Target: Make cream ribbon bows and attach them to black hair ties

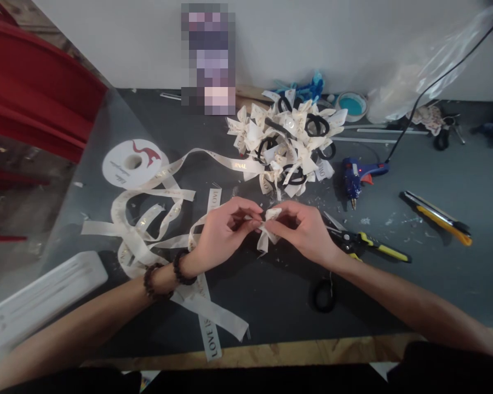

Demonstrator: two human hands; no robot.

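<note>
Between my two hands is a small cream ribbon bow [263, 241], its loops and tails sticking out past the fingertips. My left hand [225, 227] pinches its left side with thumb and forefinger. On the right side my right hand [304, 227] pinches it the same way. Just beyond the hands lies a heap of cream bows on black hair ties [290, 142]. Loose printed ribbon [143, 249] curls over the table to the left, under and around my left wrist. A single black hair tie [324, 295] lies below my right wrist.
A ribbon spool [115, 164] lies at left, near a white plastic case [45, 301]. At right are a blue glue gun [355, 178] with a black cord, a yellow utility knife [439, 219] and yellow-black scissors [365, 243]. A tape roll [363, 113] lies by the wall.
</note>
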